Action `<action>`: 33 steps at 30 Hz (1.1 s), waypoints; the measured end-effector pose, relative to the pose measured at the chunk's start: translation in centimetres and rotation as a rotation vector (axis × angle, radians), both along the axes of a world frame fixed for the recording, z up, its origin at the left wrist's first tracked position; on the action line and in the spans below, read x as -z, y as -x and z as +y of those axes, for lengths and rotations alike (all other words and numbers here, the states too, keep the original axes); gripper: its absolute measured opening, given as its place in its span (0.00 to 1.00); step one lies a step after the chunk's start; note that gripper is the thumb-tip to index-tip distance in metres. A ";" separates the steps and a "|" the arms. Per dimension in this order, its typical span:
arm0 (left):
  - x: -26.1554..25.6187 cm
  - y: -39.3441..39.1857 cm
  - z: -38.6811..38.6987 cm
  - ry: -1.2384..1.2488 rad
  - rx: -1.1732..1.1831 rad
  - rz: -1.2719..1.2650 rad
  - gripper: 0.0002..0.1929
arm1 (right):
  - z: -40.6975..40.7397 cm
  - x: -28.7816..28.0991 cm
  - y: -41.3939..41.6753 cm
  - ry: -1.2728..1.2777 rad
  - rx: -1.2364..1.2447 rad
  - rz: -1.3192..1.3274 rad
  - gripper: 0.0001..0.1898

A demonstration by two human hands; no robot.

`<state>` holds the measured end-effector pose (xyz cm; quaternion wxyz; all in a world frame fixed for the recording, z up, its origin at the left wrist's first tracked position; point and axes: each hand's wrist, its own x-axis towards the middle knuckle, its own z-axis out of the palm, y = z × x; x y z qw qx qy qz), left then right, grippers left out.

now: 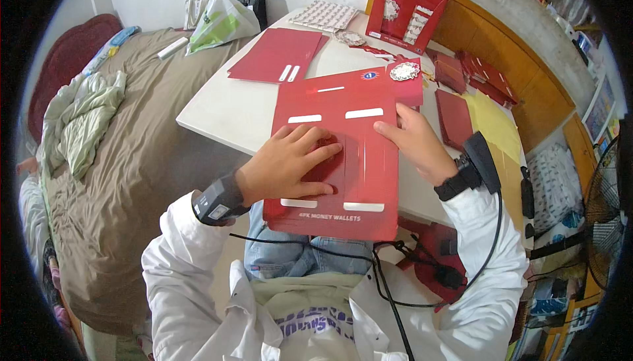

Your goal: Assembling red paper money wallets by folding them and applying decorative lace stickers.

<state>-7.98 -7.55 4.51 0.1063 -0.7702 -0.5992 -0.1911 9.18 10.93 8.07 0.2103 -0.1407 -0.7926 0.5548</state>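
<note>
A red cardboard packaging panel (366, 163) with white-looking slots and printed writing lies tilted over the near edge of the white table (217, 109) and above my lap. My left hand (292, 165) rests flat on its left half, fingers spread. At the upper right edge, my right hand (418, 141) pinches the panel between thumb and fingers. Just beyond that hand, a pink-red wallet or card (408, 95) bears a silver ornate sticker (404, 71); the panel partly covers it.
Red card sheets (277, 52) lie at the far left of the table. An upright red display box (405, 10), a patterned sheet (324, 16) and red wallet stacks (487, 76) stand farther back. Black cables (336, 252) cross my lap. A bed (128, 163) is at left, a fan (603, 212) at right.
</note>
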 end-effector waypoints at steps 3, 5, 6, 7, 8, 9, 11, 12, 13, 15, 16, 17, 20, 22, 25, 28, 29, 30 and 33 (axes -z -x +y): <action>0.2 0.0 -0.2 0.065 -0.018 0.009 0.35 | 0.9 0.3 1.4 -0.059 0.048 -0.078 0.16; 0.4 0.0 -0.1 0.060 -0.021 0.041 0.36 | 2.4 1.4 2.4 -0.163 -0.048 -0.013 0.20; 0.6 0.1 -0.1 0.038 -0.019 0.068 0.37 | 2.3 1.0 2.9 -0.161 -0.050 -0.014 0.20; 0.9 0.1 -0.2 0.016 -0.017 0.095 0.38 | 2.0 0.6 3.6 -0.213 -0.073 -0.010 0.23; 1.1 0.2 -0.3 0.019 -0.019 0.094 0.38 | 1.8 0.3 4.3 -0.265 -0.096 -0.006 0.26; 1.3 0.1 -0.2 0.003 -0.011 0.072 0.39 | 2.5 0.7 5.2 -0.263 -0.094 -0.006 0.26; 1.2 -0.2 0.1 -0.018 0.010 0.051 0.39 | 4.2 2.1 6.5 -0.495 0.005 -0.065 0.27; 1.3 -0.1 -0.1 -0.012 -0.015 0.055 0.39 | 3.0 1.2 6.8 -0.551 0.023 -0.089 0.28; 1.4 -0.1 -0.2 -0.006 -0.038 0.058 0.39 | 3.0 1.6 7.2 -0.548 0.018 -0.088 0.28; 1.7 0.0 -0.4 0.014 -0.064 0.049 0.38 | 3.0 2.3 7.9 -0.668 -0.062 -0.029 0.28; 1.8 0.0 -0.4 0.031 -0.086 0.041 0.38 | 2.9 2.4 7.7 -0.727 -0.098 0.033 0.24; 1.9 0.0 -0.5 0.031 -0.089 0.040 0.38 | 2.8 2.5 7.3 -0.727 -0.101 0.033 0.24; 2.1 0.0 -0.7 0.106 -0.191 0.074 0.35 | 1.2 1.8 5.5 -0.843 -0.077 -0.106 0.15; 1.7 -0.1 -0.6 0.149 -0.276 0.072 0.33 | 0.7 2.1 4.5 -0.841 -0.085 -0.201 0.14; 1.7 -0.2 0.1 0.143 -0.264 0.048 0.29 | 0.1 2.9 3.2 -0.838 -0.079 -0.355 0.16; 2.5 1.1 2.1 0.056 -0.225 0.105 0.25 | 0.3 4.3 2.7 -0.958 -0.035 -0.358 0.20; 2.6 1.9 2.8 0.055 -0.228 0.106 0.25 | 0.2 4.3 2.6 -0.959 -0.036 -0.356 0.20; 2.7 2.9 3.7 0.065 -0.232 0.052 0.24 | 0.1 4.4 2.7 -0.971 -0.026 -0.342 0.21; 2.8 4.9 5.7 0.038 -0.238 0.003 0.24 | 0.4 4.4 2.5 -0.969 -0.029 -0.323 0.22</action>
